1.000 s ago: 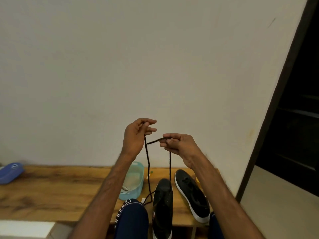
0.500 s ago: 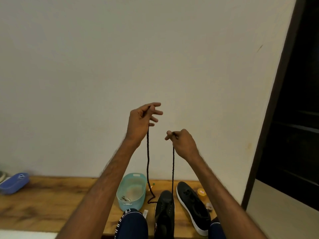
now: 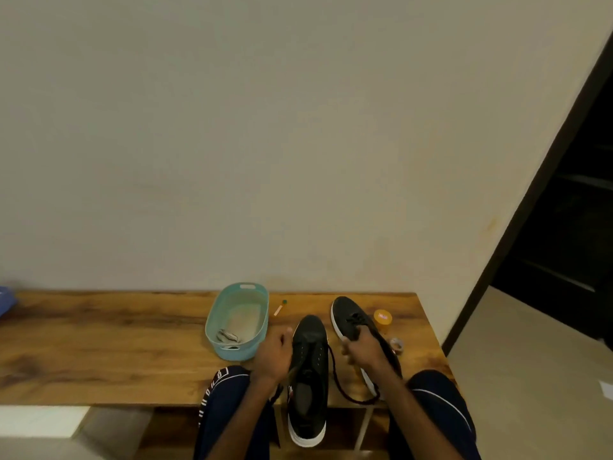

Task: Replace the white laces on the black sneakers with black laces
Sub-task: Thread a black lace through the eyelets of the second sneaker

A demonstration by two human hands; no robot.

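A black sneaker (image 3: 308, 376) with a white sole lies toe-away on the wooden bench (image 3: 116, 353), its heel over the front edge between my knees. A black lace (image 3: 335, 376) runs through its lower eyelets and loops out to the right. My left hand (image 3: 273, 355) rests at the sneaker's left side, pinching one lace end. On the other side, my right hand (image 3: 360, 351) grips the other end. The second black sneaker (image 3: 351, 322) lies behind my right hand, laced in black.
A teal plastic basket (image 3: 237, 322) with pale laces inside stands left of the sneakers. Near the bench's right end are an orange lid (image 3: 382, 317) and a small tape roll (image 3: 397, 344). A small stick (image 3: 278, 309) lies by the basket. The wall is close behind; a dark doorway opens on the right.
Both hands have dropped from chest height down to the sneaker, bringing the lace ends with them. The lace now hangs slack in a loop at the right. The camera tilted down.
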